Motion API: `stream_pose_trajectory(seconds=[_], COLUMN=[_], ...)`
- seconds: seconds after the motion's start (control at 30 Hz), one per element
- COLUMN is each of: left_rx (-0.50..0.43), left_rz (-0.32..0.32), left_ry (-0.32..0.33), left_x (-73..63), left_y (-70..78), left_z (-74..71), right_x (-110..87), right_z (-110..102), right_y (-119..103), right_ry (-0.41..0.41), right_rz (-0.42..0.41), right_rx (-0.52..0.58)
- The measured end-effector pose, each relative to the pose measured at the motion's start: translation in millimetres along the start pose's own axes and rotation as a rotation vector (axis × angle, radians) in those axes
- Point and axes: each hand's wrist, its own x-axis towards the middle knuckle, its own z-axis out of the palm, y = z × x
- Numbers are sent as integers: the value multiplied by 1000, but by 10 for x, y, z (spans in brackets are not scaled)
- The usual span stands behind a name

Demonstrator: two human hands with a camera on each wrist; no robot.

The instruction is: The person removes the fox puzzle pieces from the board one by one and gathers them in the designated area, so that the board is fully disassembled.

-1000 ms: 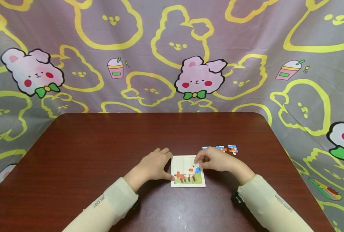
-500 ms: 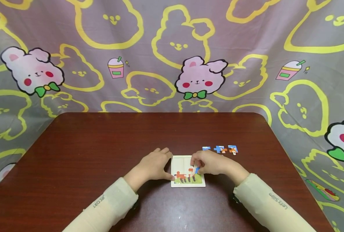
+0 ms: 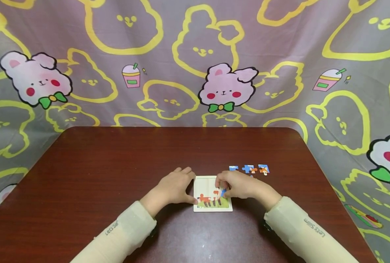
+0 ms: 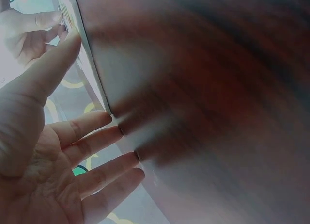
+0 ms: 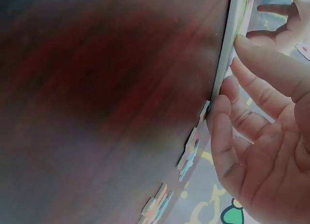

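Note:
A small square puzzle tray (image 3: pixel 211 209) with a pale rim lies on the table, its lower part filled with pieces picturing an orange animal on green grass. My left hand (image 3: pixel 175 187) rests at its left side, fingers fairly straight and spread, thumb on the near left of the rim. Over the tray's right side, my right hand (image 3: pixel 239 183) has thumb and fingers bent around a blue and white puzzle piece (image 3: pixel 223 192). That piece is partly hidden under the fingers. In the right wrist view the thumb (image 5: pixel 266 59) lies at the tray's edge.
Beyond my right hand lie loose puzzle pieces: a blue one (image 3: pixel 233 168), a blue and orange one (image 3: pixel 249 169) and another (image 3: pixel 264 169). The dark red-brown table (image 3: pixel 122 157) ends at a patterned curtain (image 3: pixel 168 47).
My right hand has moved slightly left and toward me over the tray, uncovering more of the loose pieces behind it. The left hand has stayed in place.

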Motion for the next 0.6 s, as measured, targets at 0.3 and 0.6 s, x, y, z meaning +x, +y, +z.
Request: stream_pose_trajectory(seconds=[0.3,0.6], left_rx=[4,8], left_rz=[-6,-14], left_ry=[-2,-12], left_x=[8,2], left_y=[3,4], left_z=[2,8], right_x=[-2,2], right_z=[14,20], right_y=[8,-14], right_ry=[20,13], right_rz=[-10,6], right_rx=[-3,-5])
